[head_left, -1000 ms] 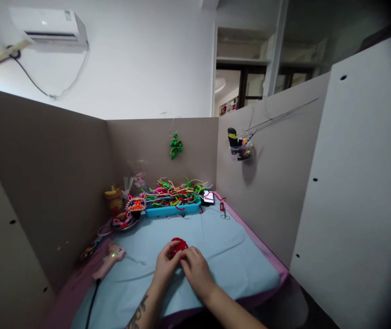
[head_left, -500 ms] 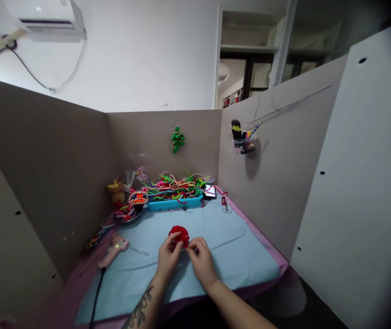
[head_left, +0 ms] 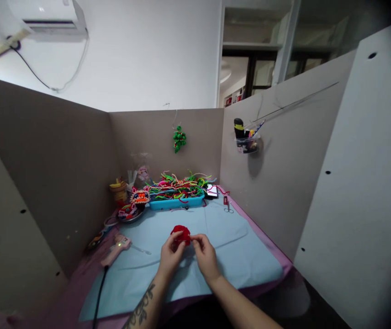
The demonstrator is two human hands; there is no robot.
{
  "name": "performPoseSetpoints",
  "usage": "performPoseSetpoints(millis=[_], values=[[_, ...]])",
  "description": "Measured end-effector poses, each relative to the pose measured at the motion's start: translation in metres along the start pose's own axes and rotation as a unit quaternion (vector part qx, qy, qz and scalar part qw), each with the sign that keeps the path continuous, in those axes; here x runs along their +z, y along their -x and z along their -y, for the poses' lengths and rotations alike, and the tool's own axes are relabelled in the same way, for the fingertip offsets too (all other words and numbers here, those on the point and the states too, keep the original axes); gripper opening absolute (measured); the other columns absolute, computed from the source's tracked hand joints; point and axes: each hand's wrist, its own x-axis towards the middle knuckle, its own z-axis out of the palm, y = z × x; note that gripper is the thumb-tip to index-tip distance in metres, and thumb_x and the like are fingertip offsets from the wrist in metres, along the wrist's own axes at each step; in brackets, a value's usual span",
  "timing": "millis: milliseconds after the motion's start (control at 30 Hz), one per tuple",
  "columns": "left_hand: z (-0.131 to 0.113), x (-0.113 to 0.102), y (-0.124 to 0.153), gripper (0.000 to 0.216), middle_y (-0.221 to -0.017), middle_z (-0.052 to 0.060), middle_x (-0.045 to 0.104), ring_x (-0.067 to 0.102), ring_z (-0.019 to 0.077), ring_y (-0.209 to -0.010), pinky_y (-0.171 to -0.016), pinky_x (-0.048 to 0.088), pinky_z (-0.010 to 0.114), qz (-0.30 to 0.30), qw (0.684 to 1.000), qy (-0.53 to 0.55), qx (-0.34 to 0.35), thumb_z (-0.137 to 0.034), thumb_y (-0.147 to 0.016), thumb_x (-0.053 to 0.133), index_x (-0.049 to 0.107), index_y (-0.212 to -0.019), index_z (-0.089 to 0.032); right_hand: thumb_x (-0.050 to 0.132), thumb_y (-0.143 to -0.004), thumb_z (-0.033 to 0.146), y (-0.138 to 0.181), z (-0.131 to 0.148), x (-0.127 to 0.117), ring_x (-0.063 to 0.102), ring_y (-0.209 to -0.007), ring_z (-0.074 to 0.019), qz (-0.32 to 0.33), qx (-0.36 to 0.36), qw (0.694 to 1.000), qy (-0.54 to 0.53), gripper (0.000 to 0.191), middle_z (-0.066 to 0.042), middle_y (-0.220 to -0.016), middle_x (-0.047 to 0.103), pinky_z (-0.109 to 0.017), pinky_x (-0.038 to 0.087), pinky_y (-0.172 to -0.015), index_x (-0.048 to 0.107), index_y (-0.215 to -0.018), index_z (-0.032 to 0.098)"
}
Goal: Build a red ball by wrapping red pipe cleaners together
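Observation:
Low over the table, my left hand (head_left: 171, 254) grips a rounded red pipe-cleaner piece (head_left: 181, 232) between thumb and fingers at its left and lower side. My right hand (head_left: 206, 257) pinches at the right edge of the same piece, thumb and forefinger close together. Whatever strand sits in that pinch is too small to make out. Part of the red piece is hidden behind the left fingers.
A blue tray (head_left: 177, 203) of colourful pipe cleaners stands at the back. Left of it is a metal bowl (head_left: 132, 217) with finished pieces. A pink glue gun (head_left: 116, 252) with a black cord lies at the left, small scissors (head_left: 229, 209) at the back right. Partitions (head_left: 168, 160) enclose the table.
My right hand has moved slightly up, and its fingertips have come nearer the red piece's right edge. My left hand keeps its hold. The whole view has shifted a little.

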Motion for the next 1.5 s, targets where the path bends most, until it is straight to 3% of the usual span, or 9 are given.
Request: performPoseSetpoints(millis=[167, 267, 367, 433, 600, 833, 1167, 1367, 1500], values=[[0.0, -0.002, -0.002, 0.034, -0.103, 0.012, 0.072, 0.066, 0.0265, -0.097, -0.089, 0.05, 0.039, 0.001, 0.999, 0.032, -0.029, -0.04, -0.073, 0.069, 0.07, -0.097, -0.017, 0.06, -0.078, 0.03, -0.006, -0.003, 0.002, 0.062, -0.072, -0.0197, -0.007, 0.03, 1.0, -0.002, 0.011, -0.003, -0.075, 0.066, -0.029, 0.048, -0.069, 0.063, -0.078, 0.019], [-0.002, -0.002, -0.002, 0.044, -0.111, 0.012, 0.069, 0.065, 0.0261, -0.101, -0.083, 0.052, 0.035, -0.002, 0.996, 0.076, -0.045, -0.042, -0.071, 0.072, 0.067, -0.108, -0.019, 0.059, -0.078, 0.028, -0.006, -0.003, 0.002, 0.06, -0.07, -0.019, 0.005, 0.026, 1.0, 0.001, 0.01, -0.002, -0.073, 0.065, -0.027, 0.047, -0.066, 0.063, -0.076, 0.019], [-0.007, -0.002, -0.002, 0.061, -0.099, 0.01, 0.072, 0.069, 0.0211, -0.077, -0.063, 0.054, 0.029, 0.0, 0.992, 0.092, -0.084, -0.041, -0.071, 0.074, 0.056, -0.125, -0.02, 0.058, -0.077, 0.026, -0.007, -0.003, 0.002, 0.06, -0.07, -0.0188, 0.012, 0.011, 1.0, 0.015, 0.009, -0.001, -0.072, 0.064, -0.027, 0.046, -0.066, 0.063, -0.074, 0.02], [-0.009, -0.002, -0.002, 0.06, -0.088, 0.009, 0.073, 0.066, 0.0177, -0.062, -0.053, 0.051, 0.027, 0.004, 0.991, 0.084, -0.107, -0.043, -0.071, 0.073, 0.057, -0.122, -0.017, 0.059, -0.077, 0.026, -0.007, -0.003, 0.001, 0.059, -0.07, -0.0187, 0.012, 0.011, 1.0, 0.016, 0.008, -0.001, -0.071, 0.064, -0.027, 0.046, -0.066, 0.064, -0.073, 0.02], [-0.006, -0.001, -0.005, 0.042, -0.092, 0.011, 0.073, 0.069, 0.0237, -0.084, -0.075, 0.054, 0.034, -0.024, 0.993, 0.087, -0.074, -0.04, -0.063, 0.079, 0.067, -0.094, -0.015, 0.061, -0.074, 0.026, -0.008, -0.004, 0.001, 0.059, -0.068, -0.0193, -0.015, 0.033, 0.999, 0.036, 0.008, -0.002, -0.069, 0.064, -0.028, 0.045, -0.064, 0.064, -0.069, 0.02], [-0.004, -0.001, -0.004, 0.035, -0.097, 0.011, 0.073, 0.069, 0.0232, -0.087, -0.079, 0.053, 0.036, -0.012, 0.997, 0.056, -0.054, -0.036, -0.068, 0.075, 0.067, -0.095, -0.016, 0.058, -0.079, 0.03, -0.005, -0.002, 0.002, 0.06, -0.072, -0.0202, -0.015, 0.013, 0.998, 0.065, 0.018, -0.004, -0.072, 0.066, -0.029, 0.045, -0.067, 0.069, -0.069, 0.02], [-0.014, 0.003, 0.0, 0.032, -0.095, 0.01, 0.073, 0.069, 0.0221, -0.084, -0.077, 0.054, 0.034, -0.002, 0.997, 0.054, -0.054, -0.036, -0.069, 0.074, 0.067, -0.092, -0.016, 0.069, -0.067, 0.039, -0.007, -0.013, 0.009, 0.06, -0.084, -0.021, -0.02, 0.108, 0.99, -0.084, 0.021, -0.005, -0.084, 0.065, -0.034, 0.047, -0.082, 0.068, -0.066, 0.019], [-0.01, 0.003, -0.001, 0.032, -0.093, 0.01, 0.073, 0.069, 0.022, -0.083, -0.076, 0.054, 0.034, 0.004, 0.997, 0.053, -0.054, -0.037, -0.069, 0.074, 0.067, -0.092, -0.016, 0.07, -0.067, 0.036, -0.009, 0.001, 0.015, 0.064, -0.09, -0.0242, 0.056, 0.173, 0.945, -0.272, 0.029, -0.007, -0.09, 0.071, -0.039, 0.046, -0.088, 0.069, -0.09, 0.018], [-0.007, 0.0, -0.003, 0.033, -0.094, 0.011, 0.074, 0.069, 0.0229, -0.085, -0.077, 0.054, 0.035, -0.016, 0.997, 0.052, -0.048, -0.037, -0.068, 0.074, 0.068, -0.092, -0.016, 0.07, -0.067, 0.036, -0.009, -0.002, 0.012, 0.064, -0.091, -0.024, 0.059, 0.176, 0.951, -0.246, 0.038, -0.007, -0.094, 0.071, -0.039, 0.046, -0.089, 0.067, -0.099, 0.017]])
